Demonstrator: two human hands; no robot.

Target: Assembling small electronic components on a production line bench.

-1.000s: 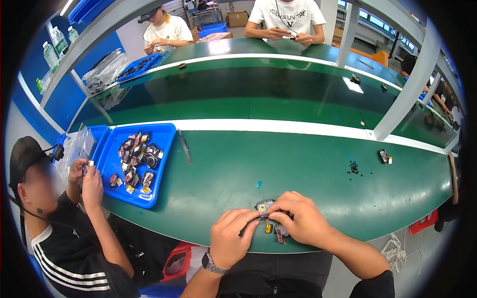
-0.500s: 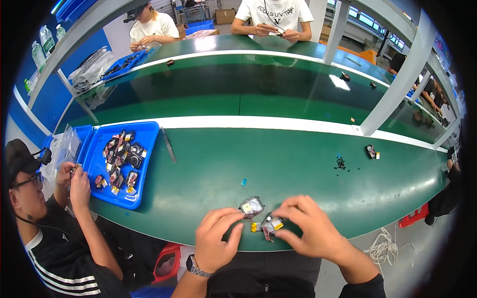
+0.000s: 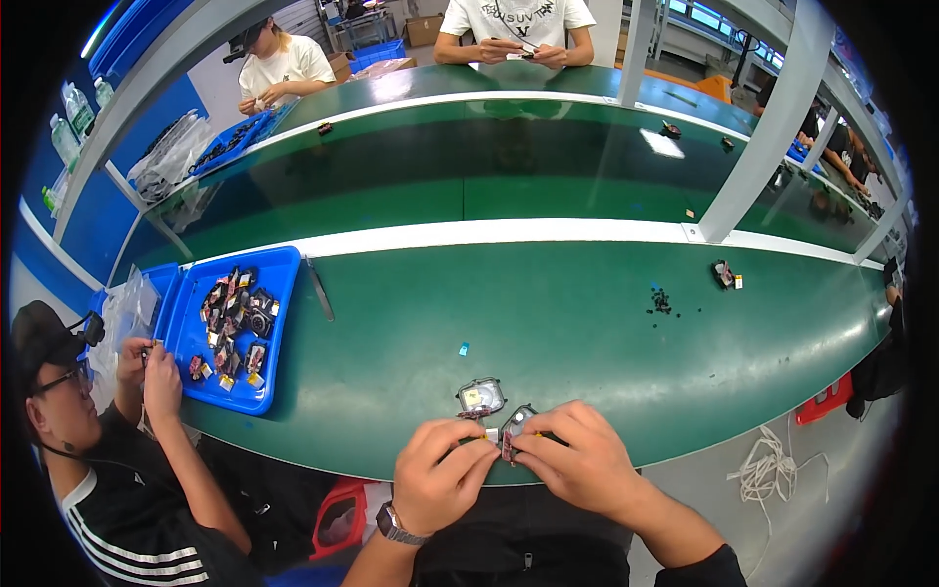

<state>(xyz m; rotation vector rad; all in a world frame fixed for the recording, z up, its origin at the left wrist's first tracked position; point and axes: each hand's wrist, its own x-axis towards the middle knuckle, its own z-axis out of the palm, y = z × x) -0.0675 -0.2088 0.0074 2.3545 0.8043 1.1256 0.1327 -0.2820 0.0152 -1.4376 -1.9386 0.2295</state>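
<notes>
At the near edge of the table, my right hand (image 3: 577,455) is closed on a small dark electronic device (image 3: 518,421) with a rounded clear-and-black case. A reddish circuit board shows at its near side. My left hand (image 3: 445,474) pinches a small pale flat battery (image 3: 492,434) at the device's left side. The fingertips of both hands nearly meet there and partly hide the parts. Just beyond my left fingers lies a second open case half (image 3: 481,397), with a silvery inside and a pale yellowish patch. Neither hand touches it.
A blue tray (image 3: 286,313) of similar devices stands at left, beside a co-worker (image 3: 117,460). Tweezers (image 3: 319,291) lie by it. A blue scrap (image 3: 464,349), small black pieces (image 3: 661,301) and another device (image 3: 724,275) lie farther out. A white post (image 3: 768,122) rises at right.
My hands have come together over the device; the left now pinches the battery and the right has closed on the case. The whole view has shifted slightly.
</notes>
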